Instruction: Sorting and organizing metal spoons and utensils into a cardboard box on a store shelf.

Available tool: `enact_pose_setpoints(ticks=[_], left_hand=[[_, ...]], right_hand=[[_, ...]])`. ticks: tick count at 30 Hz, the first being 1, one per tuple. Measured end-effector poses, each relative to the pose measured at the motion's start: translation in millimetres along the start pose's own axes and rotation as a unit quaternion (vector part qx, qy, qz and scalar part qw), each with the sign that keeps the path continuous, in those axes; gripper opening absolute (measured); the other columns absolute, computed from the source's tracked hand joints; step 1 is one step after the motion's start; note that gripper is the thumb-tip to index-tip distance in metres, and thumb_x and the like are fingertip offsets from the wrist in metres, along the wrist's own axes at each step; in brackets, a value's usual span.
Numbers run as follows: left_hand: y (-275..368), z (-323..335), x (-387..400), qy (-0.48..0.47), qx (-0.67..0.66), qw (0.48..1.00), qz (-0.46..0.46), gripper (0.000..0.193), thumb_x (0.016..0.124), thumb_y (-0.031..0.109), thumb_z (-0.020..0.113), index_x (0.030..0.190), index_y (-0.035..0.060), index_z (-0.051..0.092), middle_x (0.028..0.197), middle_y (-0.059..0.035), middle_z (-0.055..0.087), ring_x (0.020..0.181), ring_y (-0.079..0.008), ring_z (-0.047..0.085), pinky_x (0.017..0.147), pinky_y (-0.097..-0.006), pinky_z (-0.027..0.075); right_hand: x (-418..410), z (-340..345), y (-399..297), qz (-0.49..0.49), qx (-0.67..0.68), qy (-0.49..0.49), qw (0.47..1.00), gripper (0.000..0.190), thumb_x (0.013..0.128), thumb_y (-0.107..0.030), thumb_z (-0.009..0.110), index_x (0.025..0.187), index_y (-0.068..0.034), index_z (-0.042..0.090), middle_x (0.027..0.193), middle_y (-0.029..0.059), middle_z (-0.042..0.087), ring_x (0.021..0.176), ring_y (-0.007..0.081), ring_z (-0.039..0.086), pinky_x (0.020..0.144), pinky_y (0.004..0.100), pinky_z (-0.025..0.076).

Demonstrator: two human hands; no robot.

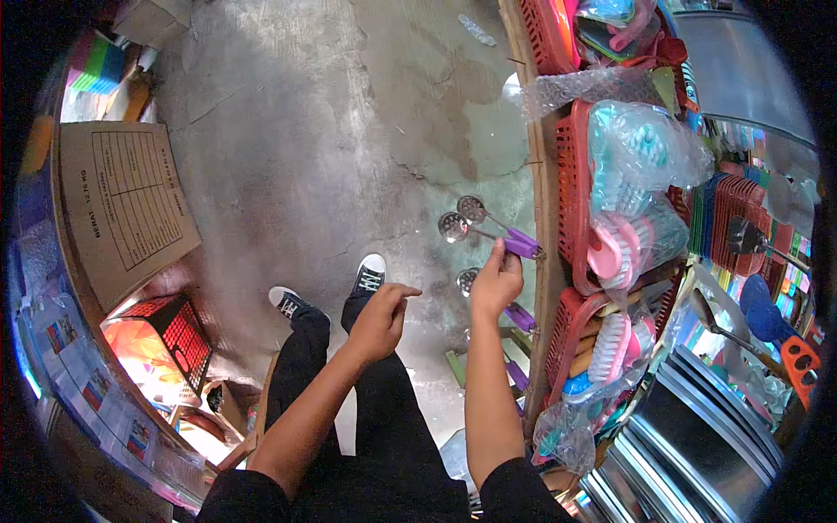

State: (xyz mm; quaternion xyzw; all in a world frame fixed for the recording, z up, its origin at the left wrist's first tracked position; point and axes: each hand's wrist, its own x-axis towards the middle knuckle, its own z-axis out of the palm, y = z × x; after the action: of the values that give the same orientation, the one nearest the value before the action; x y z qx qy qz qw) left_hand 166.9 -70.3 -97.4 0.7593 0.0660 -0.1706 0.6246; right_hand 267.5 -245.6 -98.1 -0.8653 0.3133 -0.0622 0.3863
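My right hand (pixel 498 281) has its fingers at the purple handle (pixel 521 248) of a slotted metal ladle (pixel 453 227), one of several hanging along the wooden shelf edge (pixel 546 196). Whether the fingers grip the handle or only touch it is unclear. A second ladle (pixel 471 208) hangs right beside it, and another perforated bowl (pixel 467 281) shows partly behind my right hand. My left hand (pixel 382 320) hovers over my leg, index finger pointing out, thumb apart, holding nothing.
Red plastic baskets (pixel 570 196) with wrapped brushes (pixel 611 353) line the shelf at right. Below them stand metal trays (pixel 693 418). At left are a cardboard box (pixel 124 209) and a red crate (pixel 186 340). A plastic bottle (pixel 477 30) lies on the concrete floor (pixel 294 131).
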Motion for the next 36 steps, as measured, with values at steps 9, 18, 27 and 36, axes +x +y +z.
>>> enact_pose_setpoints(ticks=[9, 18, 27, 36], left_hand=[[5, -31, -38, -0.01, 0.0, 0.999, -0.03, 0.024, 0.094, 0.005, 0.051, 0.116, 0.0048, 0.059, 0.102, -0.0168, 0.056, 0.096, -0.0327, 0.058, 0.087, -0.0387, 0.046], [44, -101, -149, 0.079, 0.028, 0.996, -0.044, 0.032, 0.095, 0.018, 0.056, 0.124, 0.0037, 0.057, 0.113, -0.019, 0.058, 0.108, -0.0323, 0.057, 0.095, -0.0405, 0.045], [201, -182, -288, 0.292, -0.01, 0.956, 0.037, 0.032, 0.093, 0.019, 0.062, 0.121, 0.0033, 0.059, 0.115, -0.0171, 0.061, 0.102, -0.03, 0.062, 0.09, -0.0383, 0.049], [272, -319, -472, 0.592, 0.184, 0.784, -0.02, 0.033, 0.08, 0.01, 0.069, 0.112, 0.0066, 0.063, 0.103, -0.0127, 0.064, 0.096, -0.029, 0.063, 0.084, -0.0397, 0.051]], right_hand=[[-74, -19, -1, 0.049, 0.12, -0.125, 0.984, 0.044, 0.095, -0.011, 0.063, 0.129, 0.012, 0.05, 0.12, 0.0233, 0.063, 0.109, 0.0248, 0.064, 0.093, 0.0325, 0.05], [-204, -50, -84, -0.078, 0.112, -0.379, 0.915, 0.02, 0.093, -0.01, 0.065, 0.108, 0.003, 0.067, 0.092, 0.0061, 0.068, 0.083, 0.0113, 0.063, 0.076, 0.0258, 0.052], [-285, -94, -317, -0.39, 0.153, -0.59, 0.69, 0.017, 0.092, -0.013, 0.066, 0.104, -0.001, 0.069, 0.09, 0.0051, 0.067, 0.079, 0.0114, 0.063, 0.072, 0.0257, 0.051], [-467, -98, -482, -0.673, 0.164, -0.637, 0.338, 0.028, 0.08, -0.013, 0.072, 0.106, -0.003, 0.066, 0.1, 0.0176, 0.064, 0.095, 0.0362, 0.062, 0.084, 0.0416, 0.05]])
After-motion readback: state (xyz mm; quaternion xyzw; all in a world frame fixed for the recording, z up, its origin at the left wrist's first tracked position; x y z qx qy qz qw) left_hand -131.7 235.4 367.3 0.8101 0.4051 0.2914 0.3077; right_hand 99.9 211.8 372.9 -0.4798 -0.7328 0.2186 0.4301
